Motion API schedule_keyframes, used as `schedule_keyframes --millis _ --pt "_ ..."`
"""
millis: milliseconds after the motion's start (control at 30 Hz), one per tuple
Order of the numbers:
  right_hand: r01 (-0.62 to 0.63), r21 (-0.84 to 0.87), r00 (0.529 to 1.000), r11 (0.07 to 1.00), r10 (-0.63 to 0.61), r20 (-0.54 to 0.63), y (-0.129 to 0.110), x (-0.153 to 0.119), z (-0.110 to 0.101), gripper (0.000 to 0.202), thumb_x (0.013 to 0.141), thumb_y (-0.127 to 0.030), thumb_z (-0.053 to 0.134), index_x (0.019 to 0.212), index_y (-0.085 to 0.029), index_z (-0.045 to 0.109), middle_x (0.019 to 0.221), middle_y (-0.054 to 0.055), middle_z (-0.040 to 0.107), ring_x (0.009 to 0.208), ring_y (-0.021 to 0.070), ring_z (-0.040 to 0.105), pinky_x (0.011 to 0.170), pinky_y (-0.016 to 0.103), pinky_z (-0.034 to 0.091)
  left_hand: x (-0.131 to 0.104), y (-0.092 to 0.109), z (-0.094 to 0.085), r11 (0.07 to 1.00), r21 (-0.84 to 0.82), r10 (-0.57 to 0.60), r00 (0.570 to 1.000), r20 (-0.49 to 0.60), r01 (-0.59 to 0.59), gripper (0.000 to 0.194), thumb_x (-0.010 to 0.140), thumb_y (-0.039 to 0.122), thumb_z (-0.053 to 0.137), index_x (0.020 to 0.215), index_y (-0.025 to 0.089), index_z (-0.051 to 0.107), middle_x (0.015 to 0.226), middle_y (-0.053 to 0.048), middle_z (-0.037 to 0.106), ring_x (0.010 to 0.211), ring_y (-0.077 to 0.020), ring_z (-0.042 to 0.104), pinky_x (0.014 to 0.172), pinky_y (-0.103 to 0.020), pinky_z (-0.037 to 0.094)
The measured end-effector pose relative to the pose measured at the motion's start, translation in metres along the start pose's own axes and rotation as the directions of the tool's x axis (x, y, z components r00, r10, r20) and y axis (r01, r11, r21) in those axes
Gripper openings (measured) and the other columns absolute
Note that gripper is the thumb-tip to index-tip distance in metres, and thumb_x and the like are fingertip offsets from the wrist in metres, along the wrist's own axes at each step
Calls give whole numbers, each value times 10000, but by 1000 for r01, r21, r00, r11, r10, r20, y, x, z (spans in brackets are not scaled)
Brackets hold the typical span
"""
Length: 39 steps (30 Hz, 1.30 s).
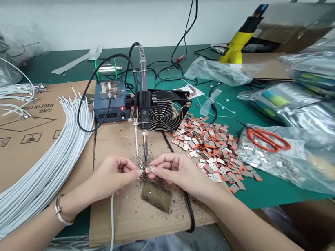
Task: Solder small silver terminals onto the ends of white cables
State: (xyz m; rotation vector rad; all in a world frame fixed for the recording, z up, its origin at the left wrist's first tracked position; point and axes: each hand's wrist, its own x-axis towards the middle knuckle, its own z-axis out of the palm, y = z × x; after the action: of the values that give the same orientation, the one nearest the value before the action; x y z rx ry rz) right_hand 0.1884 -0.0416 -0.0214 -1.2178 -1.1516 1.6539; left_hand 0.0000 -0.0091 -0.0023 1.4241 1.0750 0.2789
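My left hand [120, 173] pinches the end of a white cable [112, 219], which hangs down from its fingers. Between thumb and fingers, my right hand [173, 170] holds a small orange and silver piece [150, 169]. The cable end and the piece meet just below the tip of an upright soldering iron [144, 112] on a stand. A thin metal tube runs down beside the iron. Under my hands, a brown sponge [156, 196] lies on the cardboard [121, 224] among dark specks.
A blue soldering unit [111, 104] and a black fan [167, 113] stand behind. Many white cables [52, 169] lie left. On the right are a pile of orange and silver pieces [213, 148], orange scissors [268, 139], plastic bags [315, 102] and a yellow tool [237, 44].
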Motion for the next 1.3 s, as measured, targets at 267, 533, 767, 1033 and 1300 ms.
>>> schedule_keyframes --millis 267,533,767,1033,1300 --pt "4 39 1000 999 -5 11 0 -1 -2 173 672 -263 740 776 -158 650 677 20 706 617 109 660 557 199 494 -1 2 0 1000 4 -12 1000 -12 12 225 761 336 579 754 111 591 497 74 419 363 -37 336 330 -153 297" --pt "-3 84 1000 996 1 24 0 -1 -3 183 661 -282 760 763 -163 666 686 15 708 647 88 664 598 155 497 0 3 1 999 -38 -22 1000 2 22 197 766 310 579 737 115 570 505 73 434 363 -31 336 329 -147 283" --pt "-3 47 1000 999 3 1 1 0 -1 194 659 -285 750 772 -157 658 683 26 711 646 105 668 587 175 490 -1 5 -1 999 -15 -32 999 2 32 198 748 314 598 721 120 572 483 78 423 359 -35 341 327 -147 288" --pt "-32 -6 999 999 31 -40 1 1 1 175 638 -237 725 766 -148 646 670 32 710 631 120 666 545 190 468 3 0 -2 999 27 -35 999 -12 35 191 757 298 577 722 111 570 476 79 422 345 -27 341 320 -138 294" --pt "-18 -4 999 1000 18 -32 1 1 1 128 671 -214 699 769 -152 647 678 27 715 621 95 662 479 145 424 2 -1 -1 1000 24 -18 1000 -21 19 201 753 314 578 739 113 582 493 74 427 362 -32 345 327 -139 318"
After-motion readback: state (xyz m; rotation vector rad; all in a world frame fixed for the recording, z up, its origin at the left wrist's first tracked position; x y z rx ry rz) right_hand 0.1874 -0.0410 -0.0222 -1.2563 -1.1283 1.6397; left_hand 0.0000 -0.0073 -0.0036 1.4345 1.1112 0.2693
